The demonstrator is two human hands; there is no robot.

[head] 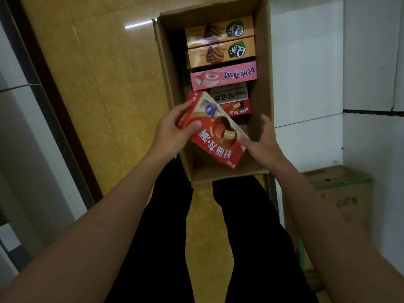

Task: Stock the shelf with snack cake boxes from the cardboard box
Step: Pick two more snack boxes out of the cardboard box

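Dim, soft indoor light, a white glare streak on the floor tiles, wide-angle bending at edges.

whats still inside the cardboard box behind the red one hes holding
Inside the cardboard box, standing in a row: two orange snack cake boxes, a pink one, a white one and a small red one. The held red box covers whatever lies beneath it.

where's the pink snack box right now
In the head view the pink snack box stands inside the open cardboard box, in the row's middle, just behind the two orange boxes and ahead of a white box.
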